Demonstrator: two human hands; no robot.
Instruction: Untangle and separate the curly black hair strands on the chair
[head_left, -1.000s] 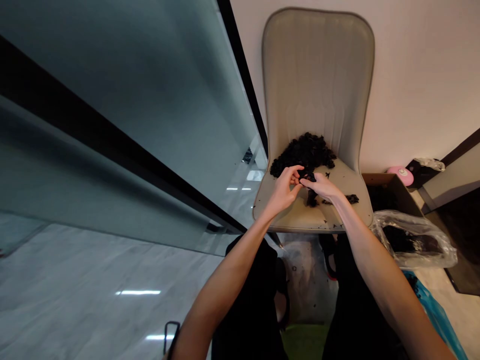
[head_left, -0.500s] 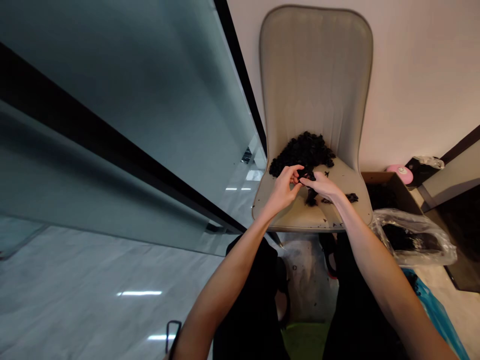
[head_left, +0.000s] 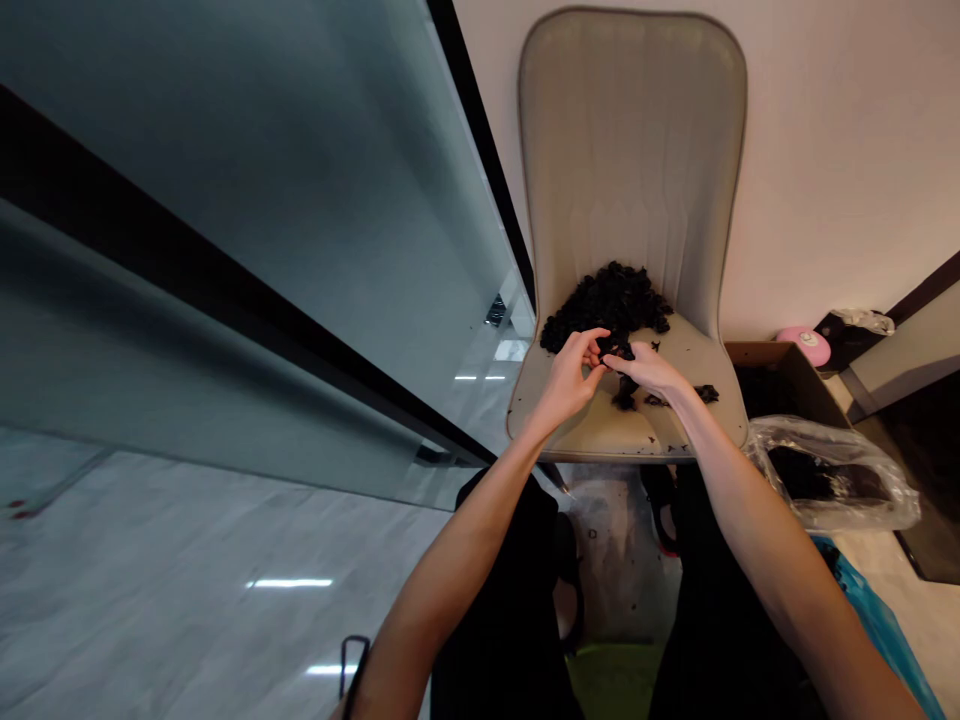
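Note:
My left hand [head_left: 576,372] and my right hand [head_left: 649,368] meet over the seat of a beige chair [head_left: 637,140]. Between their fingertips is a small black piece [head_left: 615,346], pinched by both; its exact kind is too dark to make out. Just behind the hands lies a heap of small black pieces [head_left: 619,295], against the chair's backrest. More black pieces [head_left: 624,392] lie on the seat below my fingers. A flat black scrap [head_left: 705,394] rests to the right, partly behind my right wrist.
Right of the chair stand a cardboard box [head_left: 806,380], a clear plastic bag [head_left: 889,490] with black contents and a blue bag [head_left: 877,610]. A pink round object [head_left: 804,345] sits behind them. A black-framed glass partition [head_left: 300,220] runs along the left.
The view has shifted very slightly. Both hands stay together over the same spot on the seat, their fingers almost unmoved.

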